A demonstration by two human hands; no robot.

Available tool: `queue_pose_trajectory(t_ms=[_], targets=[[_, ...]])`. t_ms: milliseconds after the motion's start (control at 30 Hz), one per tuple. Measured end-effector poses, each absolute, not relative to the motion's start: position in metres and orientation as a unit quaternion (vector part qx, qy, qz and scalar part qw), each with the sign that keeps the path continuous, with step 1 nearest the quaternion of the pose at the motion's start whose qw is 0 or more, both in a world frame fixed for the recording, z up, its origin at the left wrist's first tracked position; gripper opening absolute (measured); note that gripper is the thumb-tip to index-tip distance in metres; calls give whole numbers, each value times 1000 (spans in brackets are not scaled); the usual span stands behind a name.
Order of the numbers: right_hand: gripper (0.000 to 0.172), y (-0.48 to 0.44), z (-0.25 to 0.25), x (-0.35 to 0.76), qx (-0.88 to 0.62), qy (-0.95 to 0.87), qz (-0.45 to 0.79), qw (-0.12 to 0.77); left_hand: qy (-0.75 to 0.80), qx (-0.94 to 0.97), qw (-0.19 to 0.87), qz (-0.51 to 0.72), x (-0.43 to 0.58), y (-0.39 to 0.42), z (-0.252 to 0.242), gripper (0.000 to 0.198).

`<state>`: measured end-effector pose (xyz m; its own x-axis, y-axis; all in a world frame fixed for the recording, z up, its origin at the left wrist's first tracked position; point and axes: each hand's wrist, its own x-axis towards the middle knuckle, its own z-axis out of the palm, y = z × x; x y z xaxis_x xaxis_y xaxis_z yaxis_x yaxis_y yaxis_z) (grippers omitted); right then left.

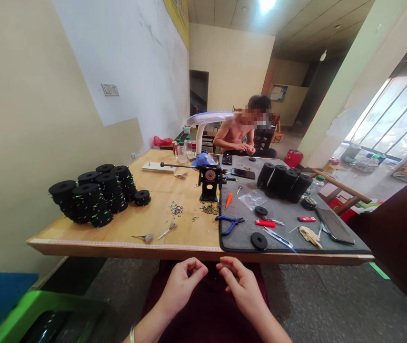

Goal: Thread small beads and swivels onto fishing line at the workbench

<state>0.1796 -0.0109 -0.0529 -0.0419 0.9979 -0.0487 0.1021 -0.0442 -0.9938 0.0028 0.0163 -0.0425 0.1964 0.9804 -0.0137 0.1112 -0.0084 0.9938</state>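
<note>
Just in front of the table's near edge, above my lap, my left hand (188, 277) is closed, thumb and fingertips pressed together. A small orange-red bit shows inside its curl, too small to name. Facing it across a narrow gap is my right hand (238, 281), its fingers curled and the thumb close to the index fingertip. Whatever it pinches is too fine to make out. Nearest on the table are a black foam spool (259, 241), blue-handled pliers (230, 224) and a small brush-like bundle (168, 231).
Stacked black foam spools (87, 195) stand at left, more rolls (284, 181) at right on the grey mat (239, 240). A black winding device (209, 183) and lamp (199, 138) stand mid-table. Tweezers (278, 237), a red lighter (265, 223) and small beads (176, 208) lie about. Another person (237, 131) sits opposite.
</note>
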Motion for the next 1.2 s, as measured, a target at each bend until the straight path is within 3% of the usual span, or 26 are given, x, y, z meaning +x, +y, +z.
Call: queue_pose_trajectory(t_ms=[100, 233, 467, 633, 867, 1000, 1200], targets=[[40, -5, -41, 175, -482, -518, 534, 463, 479, 618, 480, 398, 3, 15, -36, 22], [30, -2, -40, 159, -457, -521, 591, 413, 475, 662, 431, 388, 5, 14, -31, 21], [19, -2, -53, 155, -514, -566, 509, 396, 484, 722, 372, 326, 0, 27, -32, 21], [34, 3, -61, 160, -504, -481, 568, 439, 515, 776, 236, 278, -2, 67, -30, 13], [56, 1, -75, 163, -491, -408, 609, 471, 540, 795, 143, 238, 19, 113, -34, 38], [58, 1, -83, 167, -483, -385, 627, 475, 555, 788, 98, 247, 7, 111, -23, 49], [56, 0, -84, 162, -468, -355, 641, 494, 656, 713, 39, 246, -49, 108, -17, 36]])
